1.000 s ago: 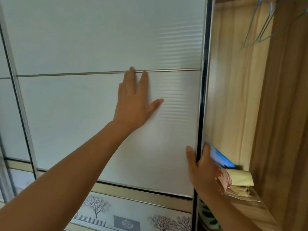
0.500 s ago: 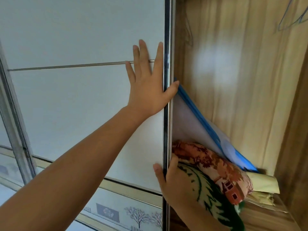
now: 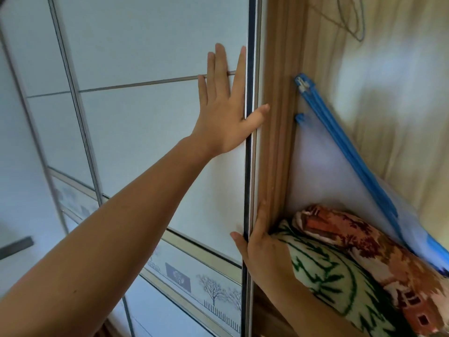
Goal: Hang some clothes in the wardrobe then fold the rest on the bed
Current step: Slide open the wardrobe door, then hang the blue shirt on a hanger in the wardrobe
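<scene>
left hand (image 3: 223,113): flat, fingers straight, pressed on sliding door (image 3: 145,142)
right hand (image 3: 257,242): lower, pinched door's upright edge
wardrobe opening (image 3: 388,117): lay right of both hands

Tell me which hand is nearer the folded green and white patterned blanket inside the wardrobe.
Right. The right hand grips the edge of the white sliding door, right beside the green and white patterned blanket. The left hand lies flat on that door, higher up and farther left.
</scene>
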`<action>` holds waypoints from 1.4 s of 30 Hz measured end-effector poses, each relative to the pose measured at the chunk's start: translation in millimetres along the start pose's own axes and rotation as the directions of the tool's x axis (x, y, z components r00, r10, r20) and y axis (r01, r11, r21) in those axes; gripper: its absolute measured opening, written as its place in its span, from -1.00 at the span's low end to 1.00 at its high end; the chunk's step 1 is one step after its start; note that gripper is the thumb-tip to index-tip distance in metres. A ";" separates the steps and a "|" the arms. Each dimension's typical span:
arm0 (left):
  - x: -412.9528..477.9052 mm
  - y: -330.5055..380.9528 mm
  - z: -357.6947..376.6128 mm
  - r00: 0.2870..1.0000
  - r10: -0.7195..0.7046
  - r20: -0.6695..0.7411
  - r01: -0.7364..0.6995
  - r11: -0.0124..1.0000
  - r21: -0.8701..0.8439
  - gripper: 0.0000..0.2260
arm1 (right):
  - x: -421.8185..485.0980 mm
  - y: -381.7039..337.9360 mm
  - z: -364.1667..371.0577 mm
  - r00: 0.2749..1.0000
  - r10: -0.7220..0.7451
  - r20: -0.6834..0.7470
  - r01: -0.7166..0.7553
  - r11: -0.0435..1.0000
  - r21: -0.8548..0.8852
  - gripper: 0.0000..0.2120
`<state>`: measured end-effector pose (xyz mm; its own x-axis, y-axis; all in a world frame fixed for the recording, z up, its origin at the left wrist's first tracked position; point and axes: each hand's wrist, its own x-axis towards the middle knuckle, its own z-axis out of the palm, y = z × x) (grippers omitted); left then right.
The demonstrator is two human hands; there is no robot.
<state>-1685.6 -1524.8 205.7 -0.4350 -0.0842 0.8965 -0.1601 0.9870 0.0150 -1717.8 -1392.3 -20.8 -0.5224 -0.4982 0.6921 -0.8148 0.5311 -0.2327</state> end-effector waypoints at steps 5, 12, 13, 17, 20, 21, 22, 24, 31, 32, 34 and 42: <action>-0.3 2.4 2.8 1.000 0.012 -0.015 -0.012 1.000 -0.004 -0.18 | 1.5 0.5 -3.7 1.000 -0.016 0.015 0.016 1.000 0.025 -0.19; -4.4 0.1 -1.2 1.000 -0.008 0.001 0.008 0.998 0.060 -0.19 | -0.1 6.4 -4.8 0.989 -0.128 -0.073 0.121 0.989 -0.089 -0.18; -8.7 0.8 -2.1 1.000 -0.018 0.015 0.017 0.998 0.066 -0.19 | -1.1 9.1 -5.7 0.987 -0.144 -0.072 0.136 0.984 -0.112 -0.15; -40.4 4.5 -14.5 0.985 -0.079 0.154 0.082 0.997 -0.014 -0.20 | -5.0 29.5 -6.0 0.965 -0.190 0.181 0.212 0.971 -0.110 -0.17; -71.1 11.3 -32.9 0.936 -0.224 0.270 0.218 0.975 0.052 -0.25 | -4.7 41.4 -22.6 0.887 -0.215 0.408 0.244 0.969 -0.020 -0.47; -81.4 12.3 -40.8 0.912 -0.277 0.304 0.251 0.960 0.123 -0.28 | -5.9 43.6 -30.7 0.867 -0.226 0.444 0.254 0.967 -0.003 -0.47; -92.0 13.3 -49.8 0.873 -0.333 0.356 0.278 0.940 0.199 -0.30 | -7.6 47.5 -34.9 0.849 -0.240 0.470 0.263 0.965 0.019 -0.48; -115.1 13.6 -68.3 0.738 -0.447 0.506 0.314 0.891 0.328 -0.36 | -11.4 53.4 -40.9 0.811 -0.271 0.518 0.271 0.959 0.078 -0.50; -218.2 10.8 -112.2 0.391 -0.658 0.644 0.392 0.752 0.530 -0.51 | -23.2 44.4 -53.7 0.622 -0.352 0.700 0.339 0.926 0.164 -0.57; -235.1 9.2 -117.8 0.352 -0.687 0.635 0.405 0.724 0.559 -0.51 | -28.1 39.5 -51.1 0.582 -0.353 0.732 0.338 0.924 0.178 -0.55; -274.9 1.7 -128.4 0.271 -0.743 0.613 0.429 0.663 0.614 -0.53 | -40.7 26.6 -42.5 0.492 -0.370 0.788 0.326 0.918 0.228 -0.48; -408.4 -9.7 -164.8 -0.029 -0.855 0.517 0.535 0.424 0.730 -0.49 | -79.6 -52.8 12.9 0.235 -0.498 0.835 0.438 0.821 0.366 -0.46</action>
<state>-1360.4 -1477.4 -87.6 -0.3091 -0.9125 -0.2679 -0.9480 0.2732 0.1630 -1636.4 -1389.6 -72.4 0.0726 -0.9538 -0.2916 -0.9899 -0.0332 -0.1381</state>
